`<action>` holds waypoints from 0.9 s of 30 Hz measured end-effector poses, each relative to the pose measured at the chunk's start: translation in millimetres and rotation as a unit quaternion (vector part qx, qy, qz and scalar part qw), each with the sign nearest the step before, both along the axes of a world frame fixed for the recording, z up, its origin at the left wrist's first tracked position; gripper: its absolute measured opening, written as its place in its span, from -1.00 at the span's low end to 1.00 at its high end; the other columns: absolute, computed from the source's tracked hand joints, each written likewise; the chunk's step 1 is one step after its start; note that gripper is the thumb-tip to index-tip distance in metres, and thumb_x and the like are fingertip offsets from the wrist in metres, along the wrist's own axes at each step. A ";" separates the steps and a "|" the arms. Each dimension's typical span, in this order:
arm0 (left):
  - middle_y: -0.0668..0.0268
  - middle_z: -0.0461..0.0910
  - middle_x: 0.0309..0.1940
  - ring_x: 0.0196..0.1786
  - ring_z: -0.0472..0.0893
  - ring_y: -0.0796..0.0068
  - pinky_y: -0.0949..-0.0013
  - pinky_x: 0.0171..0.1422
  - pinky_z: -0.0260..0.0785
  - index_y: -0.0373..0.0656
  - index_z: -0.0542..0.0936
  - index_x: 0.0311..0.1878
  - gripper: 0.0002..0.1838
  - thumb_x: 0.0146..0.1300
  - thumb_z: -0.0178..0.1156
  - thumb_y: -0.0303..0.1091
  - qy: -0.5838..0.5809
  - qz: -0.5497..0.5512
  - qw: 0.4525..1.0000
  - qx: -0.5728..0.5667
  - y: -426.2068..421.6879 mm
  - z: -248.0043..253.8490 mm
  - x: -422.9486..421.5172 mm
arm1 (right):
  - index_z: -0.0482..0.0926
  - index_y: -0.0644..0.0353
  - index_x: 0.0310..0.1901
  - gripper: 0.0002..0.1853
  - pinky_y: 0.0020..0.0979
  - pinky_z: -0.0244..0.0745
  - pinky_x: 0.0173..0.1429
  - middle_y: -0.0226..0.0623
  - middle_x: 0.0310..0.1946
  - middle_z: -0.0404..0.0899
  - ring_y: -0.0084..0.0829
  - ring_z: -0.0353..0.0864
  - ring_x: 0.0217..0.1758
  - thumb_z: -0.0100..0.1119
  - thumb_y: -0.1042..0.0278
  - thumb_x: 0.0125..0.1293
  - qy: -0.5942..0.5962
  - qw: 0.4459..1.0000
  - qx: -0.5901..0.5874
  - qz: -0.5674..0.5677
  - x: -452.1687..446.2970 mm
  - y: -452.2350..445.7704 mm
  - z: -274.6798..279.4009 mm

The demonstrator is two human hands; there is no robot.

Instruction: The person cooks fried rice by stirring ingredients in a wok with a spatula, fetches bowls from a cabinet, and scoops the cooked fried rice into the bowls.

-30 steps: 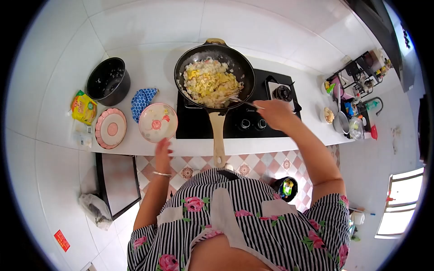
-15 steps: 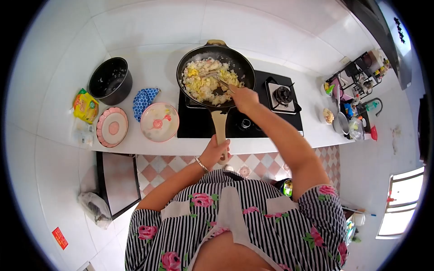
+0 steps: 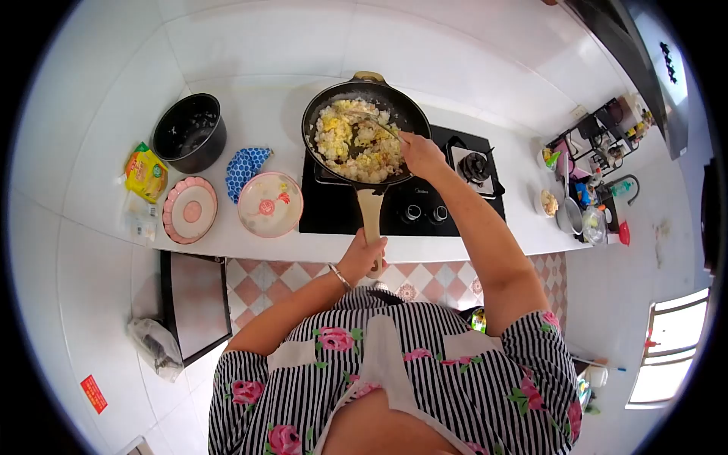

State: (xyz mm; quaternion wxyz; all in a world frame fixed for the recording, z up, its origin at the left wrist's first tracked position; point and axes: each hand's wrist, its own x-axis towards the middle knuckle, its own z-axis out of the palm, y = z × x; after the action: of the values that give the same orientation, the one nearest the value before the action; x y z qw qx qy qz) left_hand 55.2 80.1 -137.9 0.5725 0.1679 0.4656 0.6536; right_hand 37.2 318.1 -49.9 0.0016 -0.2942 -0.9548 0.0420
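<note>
A dark frying pan [image 3: 413, 114] with a cream handle [image 3: 370, 208] sits over the left burner of the black gas stove [image 3: 394, 220]. In it lies fried rice [image 3: 334, 140] with yellow bits of egg. My left hand [image 3: 362, 256] is closed round the end of the pan handle. Above the pan's right side, my right hand [image 3: 422, 155] grips a thin spatula [image 3: 385, 127]; it slants up and left, its tip among the rice at the far side.
Left of the stove are a pink-rimmed plate [image 3: 292, 222], a blue patterned cloth [image 3: 244, 168], a scalloped pink plate [image 3: 211, 210], a black pot [image 3: 220, 136] and a yellow packet [image 3: 146, 173]. On the right stand a bowl [image 3: 540, 203], a saucepan [image 3: 570, 220] and a rack [image 3: 607, 121].
My right hand has moved slightly up and right, and the spatula tip has shifted toward the pan's far side. Rice has been pushed about, baring the pan's middle. My left hand keeps its hold.
</note>
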 end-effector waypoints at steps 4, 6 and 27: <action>0.34 0.41 -0.48 -0.51 0.49 0.54 0.42 -0.44 0.40 -0.14 0.22 -0.12 -0.75 0.31 0.04 -0.27 0.000 -0.003 1.000 0.016 -0.1 -0.3 1.9 | 0.30 -0.10 0.19 -0.61 -0.11 0.46 -0.04 -0.08 -0.14 0.56 -0.04 0.53 -0.03 -0.16 0.22 0.32 -0.022 0.998 -0.066 0.001 -15.4 -19.3 3.0; 0.34 0.41 -0.47 -0.50 0.49 0.55 0.42 -0.44 0.40 -0.14 0.22 -0.11 -0.75 0.31 0.04 -0.27 0.002 -0.009 1.000 0.019 -3.0 -2.5 0.4 | 0.26 -0.16 0.23 -0.58 -0.11 0.48 -0.09 -0.09 -0.18 0.57 -0.06 0.56 -0.09 -0.15 0.20 0.32 -0.072 0.994 -0.015 0.085 -7.9 -17.3 -12.3; 0.35 0.39 -0.55 -0.65 0.41 0.56 0.45 -0.57 0.35 -0.18 0.27 -0.15 -0.71 0.24 0.15 -0.28 0.020 0.052 0.997 -0.048 1.1 3.6 7.7 | 0.32 -0.14 0.17 -0.64 -0.15 0.51 -0.25 -0.18 -0.28 0.61 -0.13 0.63 -0.22 -0.10 0.12 0.35 -0.220 0.969 0.086 0.076 56.2 -14.0 52.7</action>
State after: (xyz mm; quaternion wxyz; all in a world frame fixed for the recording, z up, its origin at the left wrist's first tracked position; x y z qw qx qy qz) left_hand 63.0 81.2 -134.3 0.5357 0.1288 0.5162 0.6558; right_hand 93.4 304.1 2.8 -0.1866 -0.2215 -0.9513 -0.1058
